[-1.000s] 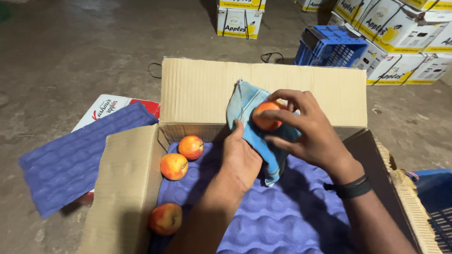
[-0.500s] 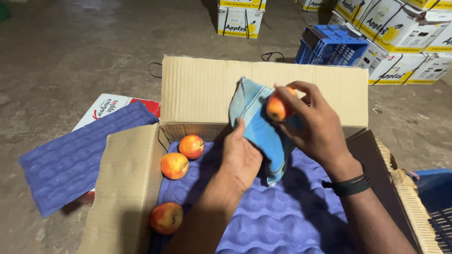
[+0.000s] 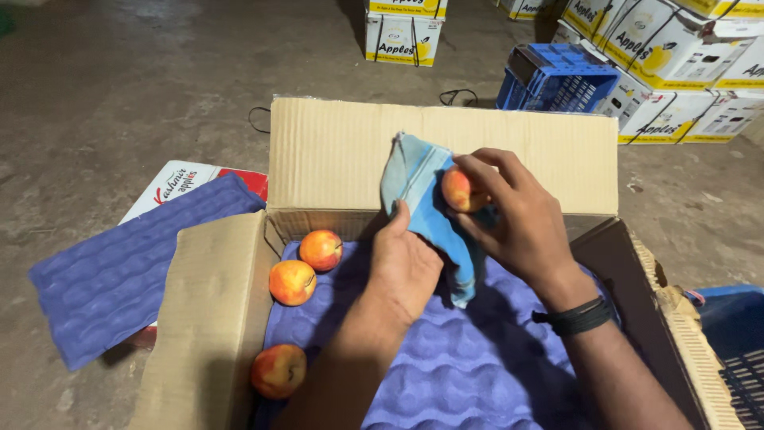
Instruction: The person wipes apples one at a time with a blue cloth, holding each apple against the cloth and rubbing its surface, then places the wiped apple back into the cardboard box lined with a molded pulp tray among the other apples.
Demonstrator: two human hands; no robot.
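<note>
Wiping: apple (image 3: 457, 189) pinched in right hand (image 3: 517, 227) fingertips, rubbed against blue cloth (image 3: 426, 211); held above the open cardboard box (image 3: 446, 155), near its back flap.
L hand: left hand (image 3: 410, 267) closed on the cloth, bunching it under the fruit.
R hand: curled round the apple, thumb + fingers gripping; black band on wrist.
Progress: early, by my read. 3 apples sit in tray pockets at box's left side (image 3: 321, 249) (image 3: 292, 282) (image 3: 278, 370); most of purple tray (image 3: 469, 366) unfilled; 4th in hand not yet placed.
Counts: apples 4 (3 in box, 1 held); cloth 1; purple trays 2, spare one (image 3: 111, 271) on floor left of box; blue crate (image 3: 557, 78) behind; printed cartons stacked at back.
</note>
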